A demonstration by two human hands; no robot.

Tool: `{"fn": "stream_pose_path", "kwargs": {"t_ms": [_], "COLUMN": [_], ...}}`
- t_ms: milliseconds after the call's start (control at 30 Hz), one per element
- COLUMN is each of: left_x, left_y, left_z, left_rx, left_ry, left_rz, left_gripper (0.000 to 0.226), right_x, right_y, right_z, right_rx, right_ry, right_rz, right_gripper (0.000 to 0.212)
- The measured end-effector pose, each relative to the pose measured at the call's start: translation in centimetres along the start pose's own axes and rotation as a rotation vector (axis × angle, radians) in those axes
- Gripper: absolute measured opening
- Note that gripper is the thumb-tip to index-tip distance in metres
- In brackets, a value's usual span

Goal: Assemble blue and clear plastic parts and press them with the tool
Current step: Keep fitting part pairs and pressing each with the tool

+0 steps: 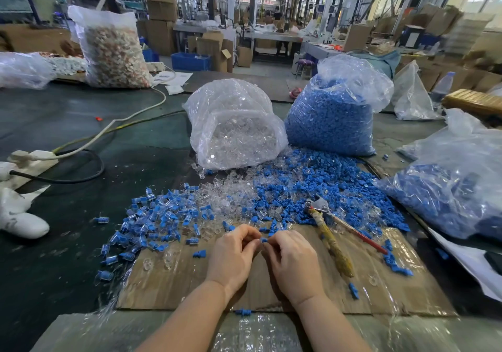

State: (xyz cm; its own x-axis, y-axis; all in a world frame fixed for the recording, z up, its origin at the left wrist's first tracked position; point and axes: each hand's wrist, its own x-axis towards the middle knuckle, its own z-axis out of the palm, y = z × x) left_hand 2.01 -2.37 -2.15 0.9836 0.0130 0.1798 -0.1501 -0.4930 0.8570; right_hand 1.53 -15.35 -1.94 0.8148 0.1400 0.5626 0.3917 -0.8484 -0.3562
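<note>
1. blue part (264, 240): small, pinched between both hands' fingertips at 6 o'clock, seemingly with a clear piece.
2. loose blue parts (320, 186) and clear parts (231, 194): heaped at centre.
3. tool (330, 232): pliers-like, lying flat at 4 o'clock.

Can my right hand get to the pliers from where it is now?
Probably yes. The pliers lie uncovered on the cardboard just right of your right hand, but its grip is pinching a blue part.
</note>
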Motion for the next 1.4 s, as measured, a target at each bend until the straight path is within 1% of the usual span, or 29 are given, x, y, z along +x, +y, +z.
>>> {"fn": "stream_pose_path", "kwargs": {"t_ms": [233,400,667,900,1167,1233,1300,1367,1400], "left_x": [0.0,0.0,-0.1,0.1,0.0,0.0,-0.1,-0.1,-0.2], "left_y": [0.0,0.0,0.3,0.0,0.2,0.3,0.4,0.4,0.5], "left_z": [0.0,0.0,-0.1,-0.1,-0.3,-0.3,-0.4,-0.4,-0.4], "left_rx": [0.045,0.029,-0.003,-0.02,-0.031,-0.036,-0.041,-0.041,-0.04], "left_ry": [-0.004,-0.005,0.014,0.025,0.019,0.01,0.006,0.0,-0.005], "left_rz": [0.044,0.032,-0.007,-0.024,-0.015,-0.015,-0.012,-0.01,-0.009], "left_gripper": [0.018,0.016,0.027,0.019,0.015,0.015,0.016,0.017,0.017], "right_x": [-0.1,-0.1,-0.2,-0.1,-0.1,0.0,0.0,0.0,0.0], "right_y": [-0.2,-0.2,-0.2,0.0,0.2,0.3,0.6,1.4,1.8], "right_z": [-0.2,-0.2,-0.2,-0.1,0.0,-0.2,-0.4,-0.9,-1.2], "right_rx": [0.017,0.017,0.017,0.058,0.054,0.026,-0.059,-0.187,-0.261], "right_ry": [-0.021,-0.044,-0.073,0.007,0.014,0.025,0.055,0.077,0.059], "right_rz": [0.003,0.008,-0.025,-0.007,0.005,0.027,0.074,0.158,0.219], "right_gripper": [0.016,0.013,0.011,0.009,0.013,0.012,0.012,0.017,0.023]}}
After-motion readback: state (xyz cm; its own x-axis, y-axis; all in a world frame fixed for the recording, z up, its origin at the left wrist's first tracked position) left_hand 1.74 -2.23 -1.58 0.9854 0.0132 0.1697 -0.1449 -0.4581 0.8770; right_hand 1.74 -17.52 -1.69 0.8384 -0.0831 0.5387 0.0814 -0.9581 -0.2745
